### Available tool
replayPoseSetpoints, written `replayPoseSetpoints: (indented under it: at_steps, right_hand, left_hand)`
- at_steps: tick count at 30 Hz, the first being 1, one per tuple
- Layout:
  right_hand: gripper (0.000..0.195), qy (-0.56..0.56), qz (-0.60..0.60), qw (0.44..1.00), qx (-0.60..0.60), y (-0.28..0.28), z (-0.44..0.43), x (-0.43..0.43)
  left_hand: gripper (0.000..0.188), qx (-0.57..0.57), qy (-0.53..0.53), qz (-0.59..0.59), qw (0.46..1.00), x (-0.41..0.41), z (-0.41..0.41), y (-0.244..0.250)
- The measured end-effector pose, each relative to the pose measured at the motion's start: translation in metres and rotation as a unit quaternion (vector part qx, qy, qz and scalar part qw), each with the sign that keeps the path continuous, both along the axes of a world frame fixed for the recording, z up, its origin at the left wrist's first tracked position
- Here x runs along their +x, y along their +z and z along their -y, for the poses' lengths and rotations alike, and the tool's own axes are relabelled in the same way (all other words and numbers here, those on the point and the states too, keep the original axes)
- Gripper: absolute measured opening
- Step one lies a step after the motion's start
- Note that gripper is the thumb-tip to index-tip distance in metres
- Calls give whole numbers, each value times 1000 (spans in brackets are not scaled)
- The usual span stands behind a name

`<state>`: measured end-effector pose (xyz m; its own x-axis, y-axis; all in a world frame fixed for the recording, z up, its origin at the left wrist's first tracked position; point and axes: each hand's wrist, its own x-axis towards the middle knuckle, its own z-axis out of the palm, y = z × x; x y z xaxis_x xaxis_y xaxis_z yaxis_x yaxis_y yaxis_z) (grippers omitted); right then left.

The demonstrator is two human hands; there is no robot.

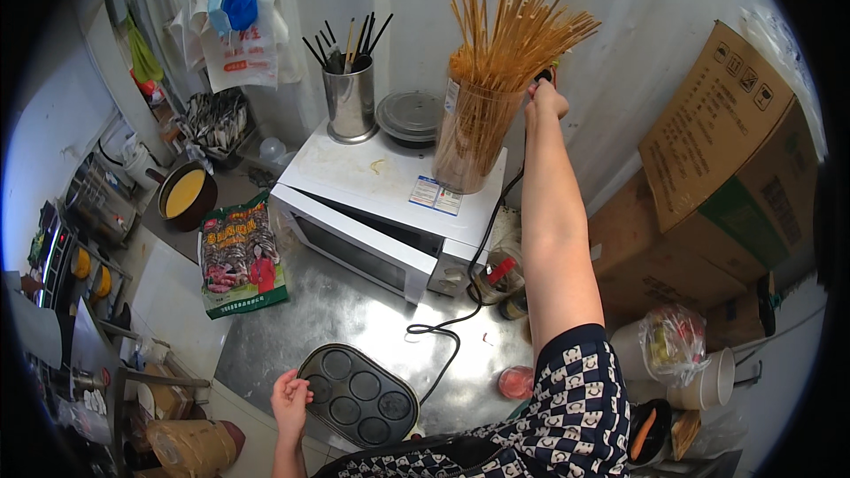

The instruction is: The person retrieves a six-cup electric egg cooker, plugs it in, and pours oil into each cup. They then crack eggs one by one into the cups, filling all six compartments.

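Observation:
My right hand (pixel 547 98) reaches far out behind the clear plastic container (pixel 465 146) of bamboo skewers, its fingers on a black plug-like thing at the wall; a black cord (pixel 488 239) hangs close by the forearm. My left hand (pixel 291 401) is by the left rim of a dark pan with several round moulds (pixel 364 393); its fingers are curled, and whether they touch the rim is unclear. The black cord runs down to the pan. Above the pan, a white microwave oven (pixel 392 206) stands with its door ajar.
A printed food bag (pixel 242 259) lies left of the microwave, beside a saucepan of yellow liquid (pixel 186 192). On the microwave are a steel cup of sticks (pixel 350 99) and a lidded black bowl (pixel 410 116). Jars (pixel 495 279) stand under my right arm; cardboard boxes (pixel 720 139) are stacked at right.

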<state>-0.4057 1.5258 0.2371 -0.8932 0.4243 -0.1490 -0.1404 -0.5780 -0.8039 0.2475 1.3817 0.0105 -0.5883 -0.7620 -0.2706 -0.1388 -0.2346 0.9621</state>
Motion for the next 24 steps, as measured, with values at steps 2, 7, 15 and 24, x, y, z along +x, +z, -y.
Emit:
replayPoseSetpoints:
  at_steps: [2,7,15,24]
  right_hand:
    - [12,-15,21,1000,-8,11,7,11]
    - [14,-29,-9,999,-12,15,9,3]
    - [26,145,-89,981,87,-14,-84,-131]
    - [17,45,-82,939,330,-9,-40,60]
  left_hand:
    - [32,0,6,0,1000,2,1,0]
    - [31,7,29,-1,1000,8,0,0]
    - [31,39,6,-25,999,10,-3,0]
    - [25,-18,77,-7,997,74,26,2]
